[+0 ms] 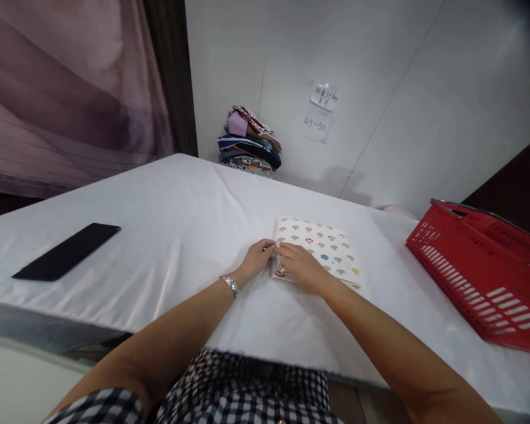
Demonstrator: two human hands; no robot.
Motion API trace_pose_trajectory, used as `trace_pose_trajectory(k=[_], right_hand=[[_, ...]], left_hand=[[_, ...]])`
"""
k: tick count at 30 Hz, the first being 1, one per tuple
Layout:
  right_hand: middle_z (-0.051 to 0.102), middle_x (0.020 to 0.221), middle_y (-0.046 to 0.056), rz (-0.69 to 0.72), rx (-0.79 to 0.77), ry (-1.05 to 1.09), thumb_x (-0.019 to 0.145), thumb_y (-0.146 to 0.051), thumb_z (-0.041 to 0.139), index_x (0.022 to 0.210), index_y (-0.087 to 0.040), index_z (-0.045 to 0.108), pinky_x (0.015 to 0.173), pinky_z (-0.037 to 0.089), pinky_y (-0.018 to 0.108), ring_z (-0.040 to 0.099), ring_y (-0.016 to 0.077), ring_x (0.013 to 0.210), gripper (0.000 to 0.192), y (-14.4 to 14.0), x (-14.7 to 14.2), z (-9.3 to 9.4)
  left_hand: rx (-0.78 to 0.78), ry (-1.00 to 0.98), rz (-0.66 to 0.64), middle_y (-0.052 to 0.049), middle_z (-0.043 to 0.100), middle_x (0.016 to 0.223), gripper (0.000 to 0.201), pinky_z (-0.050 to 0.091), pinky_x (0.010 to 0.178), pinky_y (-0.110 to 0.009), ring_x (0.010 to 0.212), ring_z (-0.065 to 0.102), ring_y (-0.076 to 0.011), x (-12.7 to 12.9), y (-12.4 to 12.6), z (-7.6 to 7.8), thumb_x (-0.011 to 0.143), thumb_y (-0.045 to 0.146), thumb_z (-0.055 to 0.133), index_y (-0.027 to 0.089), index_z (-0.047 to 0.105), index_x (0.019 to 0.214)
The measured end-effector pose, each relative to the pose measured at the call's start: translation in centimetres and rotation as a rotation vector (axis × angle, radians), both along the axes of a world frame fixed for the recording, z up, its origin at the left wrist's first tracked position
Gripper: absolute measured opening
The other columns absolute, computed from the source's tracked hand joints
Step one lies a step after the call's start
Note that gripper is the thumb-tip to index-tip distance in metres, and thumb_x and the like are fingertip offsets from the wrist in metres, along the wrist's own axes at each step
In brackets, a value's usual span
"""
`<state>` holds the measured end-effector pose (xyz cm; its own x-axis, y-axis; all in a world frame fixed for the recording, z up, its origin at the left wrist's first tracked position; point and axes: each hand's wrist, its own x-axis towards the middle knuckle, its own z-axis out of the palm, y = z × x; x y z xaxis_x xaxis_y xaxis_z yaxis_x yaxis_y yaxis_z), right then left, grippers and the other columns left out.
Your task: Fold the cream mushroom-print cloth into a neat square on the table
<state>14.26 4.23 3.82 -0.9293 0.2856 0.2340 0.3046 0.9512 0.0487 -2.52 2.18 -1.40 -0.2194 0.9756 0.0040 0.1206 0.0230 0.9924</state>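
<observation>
White panelled wall [424, 76], draped table [168, 235]

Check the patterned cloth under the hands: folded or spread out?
Folded: the patterned cloth lies as a compact rectangle, both hands pinching its left edge.

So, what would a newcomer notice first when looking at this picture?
First, the two hands at the middle of the white table: the left hand and right hand meet at the near left edge of a folded cloth with a mushroom print. Next, the bright red basket on the right. Then the dark phone lying far left, and a stack of folded fabrics against the back wall.
</observation>
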Motion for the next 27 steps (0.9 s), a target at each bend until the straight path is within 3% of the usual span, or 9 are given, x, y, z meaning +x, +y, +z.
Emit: trace_pose_trajectory(k=[7, 14, 19, 27], right_hand=[[0.056, 0.126, 0.013, -0.001, 0.118, -0.001, 0.086, -0.006, 0.048, 0.078, -0.013, 0.065, 0.090, 0.045, 0.041, 0.042, 0.0262, 0.124, 0.020, -0.2, -0.2, -0.9], [0.057, 0.121, 0.014, 0.021, 0.119, -0.011, 0.085, -0.001, 0.047, 0.076, -0.013, 0.059, 0.090, 0.044, 0.040, 0.040, 0.0271, 0.126, 0.019, -0.7, -0.5, -0.9], [0.054, 0.127, 0.015, 0.038, 0.013, 0.055, 0.090, -0.006, 0.041, 0.077, -0.015, 0.056, 0.089, 0.045, 0.042, 0.037, 0.0265, 0.128, 0.021, -1.0, -0.5, -0.6], [0.057, 0.122, 0.012, 0.078, -0.159, 0.184, 0.081, 0.003, 0.038, 0.086, -0.015, 0.058, 0.097, 0.041, 0.046, 0.036, 0.0238, 0.130, 0.027, -0.9, 0.5, -0.7]], left_hand=[[-0.060, 0.114, 0.027, -0.004, 0.068, 0.074, 0.031, 0.048, 0.061, -0.025, 0.061, 0.061, -0.0134, -0.2, 6.1, 0.0, 0.083, 0.029, 0.053, 0.013, 0.061, 0.108], [-0.095, 0.309, 0.090, -0.011, 0.069, 0.104, 0.042, 0.045, 0.083, -0.028, 0.096, 0.063, -0.0216, -0.3, 11.3, 0.8, 0.079, 0.039, 0.059, 0.014, 0.060, 0.112], [-0.149, 0.467, 0.084, -0.013, 0.062, 0.121, 0.054, 0.041, 0.090, -0.031, 0.111, 0.056, -0.0262, 0.5, 13.2, 1.6, 0.072, 0.038, 0.065, 0.015, 0.055, 0.120], [-0.191, 0.570, 0.103, -0.012, 0.061, 0.120, 0.047, 0.041, 0.091, -0.036, 0.113, 0.054, -0.0283, 1.7, 14.2, 1.7, 0.074, 0.027, 0.057, 0.018, 0.054, 0.120]])
